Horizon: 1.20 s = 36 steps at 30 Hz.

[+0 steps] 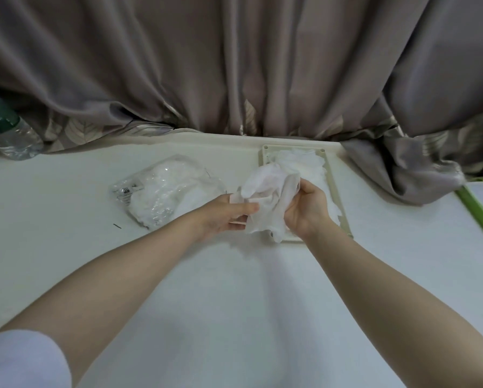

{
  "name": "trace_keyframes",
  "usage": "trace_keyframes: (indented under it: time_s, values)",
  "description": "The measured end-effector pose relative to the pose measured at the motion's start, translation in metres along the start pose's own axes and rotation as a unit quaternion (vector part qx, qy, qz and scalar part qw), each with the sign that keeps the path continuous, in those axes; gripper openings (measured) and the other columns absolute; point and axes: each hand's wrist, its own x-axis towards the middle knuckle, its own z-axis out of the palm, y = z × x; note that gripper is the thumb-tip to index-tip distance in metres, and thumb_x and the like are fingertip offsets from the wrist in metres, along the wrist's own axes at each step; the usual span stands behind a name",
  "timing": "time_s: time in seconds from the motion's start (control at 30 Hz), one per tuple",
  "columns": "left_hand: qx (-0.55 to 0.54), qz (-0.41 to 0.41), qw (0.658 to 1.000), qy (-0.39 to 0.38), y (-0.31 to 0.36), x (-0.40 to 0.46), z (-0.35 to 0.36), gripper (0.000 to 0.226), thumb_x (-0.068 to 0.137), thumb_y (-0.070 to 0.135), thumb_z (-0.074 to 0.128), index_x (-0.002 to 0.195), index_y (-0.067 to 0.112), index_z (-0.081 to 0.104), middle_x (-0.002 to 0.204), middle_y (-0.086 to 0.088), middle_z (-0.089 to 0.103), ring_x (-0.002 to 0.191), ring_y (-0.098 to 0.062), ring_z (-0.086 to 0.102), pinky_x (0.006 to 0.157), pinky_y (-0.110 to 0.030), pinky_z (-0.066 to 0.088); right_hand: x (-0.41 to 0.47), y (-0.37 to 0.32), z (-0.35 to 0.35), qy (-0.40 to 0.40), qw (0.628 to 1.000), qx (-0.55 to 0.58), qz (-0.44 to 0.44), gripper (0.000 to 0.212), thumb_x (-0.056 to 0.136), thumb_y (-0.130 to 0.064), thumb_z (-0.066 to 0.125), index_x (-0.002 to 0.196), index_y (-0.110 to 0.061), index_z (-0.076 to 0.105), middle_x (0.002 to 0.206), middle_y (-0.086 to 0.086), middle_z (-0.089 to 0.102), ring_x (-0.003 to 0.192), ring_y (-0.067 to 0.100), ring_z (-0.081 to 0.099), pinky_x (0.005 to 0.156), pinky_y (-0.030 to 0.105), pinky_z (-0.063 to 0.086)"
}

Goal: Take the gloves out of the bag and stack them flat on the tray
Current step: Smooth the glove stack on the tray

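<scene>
Both hands up over the near-left corner of tray (332,186), sharing one crumpled white glove (268,191).
Left hand (229,215): thumb and fingers pinched on the glove's left edge.
Right hand (304,208): curled shut around the bunched right side, palm toward the body.
Glove held clear of the table (234,303), overlapping the tray's left rim in view; no clear long axis while wadded, cuff and fingers not separable.

Key relation: tray directly behind and slightly right of the held glove, long axis running away from the body. Right hand nearer the tray, already above its near end; left hand nearer the bag (167,189). Judged next: spread the glove flat, lengthwise along the tray, atop the stack of gloves (304,163) already lying there.

Bag flat on the table, left of the hands, near the left wrist; more white gloves inside.

Hard to tell: count of gloves on the tray or in the bag (white on white); tray's near edge hidden by the right wrist; whether the held bundle is one glove or two.
</scene>
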Motion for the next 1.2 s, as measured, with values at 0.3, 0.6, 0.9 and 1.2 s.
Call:
trace_keyframes:
  time_s: [0.3, 0.6, 0.9, 1.2]
  values:
    - [-0.17, 0.02, 0.982, 0.082, 0.03, 0.028, 0.05, 0.015, 0.095, 0.013, 0.044, 0.095, 0.012, 0.059, 0.085, -0.003, 0.063, 0.077, -0.013, 0.06, 0.066, -0.023, 0.051, -0.005, -0.053, -0.039, 0.011, 0.995, -0.096, 0.01, 0.012, 0.07, -0.003, 0.05, 0.07, -0.011, 0.041, 0.075, 0.009, 0.054, 0.082, 0.027, 0.061, 0.095, 0.039, 0.048]
    - [-0.183, 0.043, 0.966, 0.177, 0.053, 0.057, 0.052, 0.026, 0.094, 0.015, 0.044, 0.07, 0.014, 0.054, 0.057, 0.003, 0.055, 0.06, -0.01, 0.052, 0.058, -0.023, 0.042, 0.017, -0.069, -0.067, 0.09, 0.766, -0.636, 0.037, 0.015, 0.093, -0.013, 0.05, 0.097, -0.006, 0.062, 0.082, 0.003, 0.061, 0.06, 0.014, 0.053, 0.054, 0.02, 0.04]
    - [-0.206, 0.065, 0.958, 0.19, 0.073, 0.094, 0.039, 0.029, 0.094, 0.012, 0.045, 0.066, 0.016, 0.05, 0.052, 0.007, 0.05, 0.053, -0.008, 0.048, 0.048, -0.017, 0.039, 0.082, -0.092, -0.061, 0.046, 0.662, -0.748, 0.027, 0.03, 0.094, -0.01, 0.045, 0.116, -0.018, 0.064, 0.071, -0.004, 0.058, 0.061, 0.006, 0.051, 0.053, 0.016, 0.037]
    - [-0.207, 0.045, 0.961, 0.179, 0.07, 0.109, 0.025, 0.022, 0.093, 0.015, 0.046, 0.072, 0.016, 0.053, 0.057, 0.007, 0.053, 0.058, -0.008, 0.051, 0.05, -0.018, 0.042, 0.115, -0.106, -0.057, 0.066, 0.68, -0.722, -0.113, 0.066, 0.098, -0.015, 0.041, 0.153, -0.024, 0.006, 0.098, 0.017, 0.061, 0.087, 0.025, 0.056, 0.077, 0.031, 0.042]
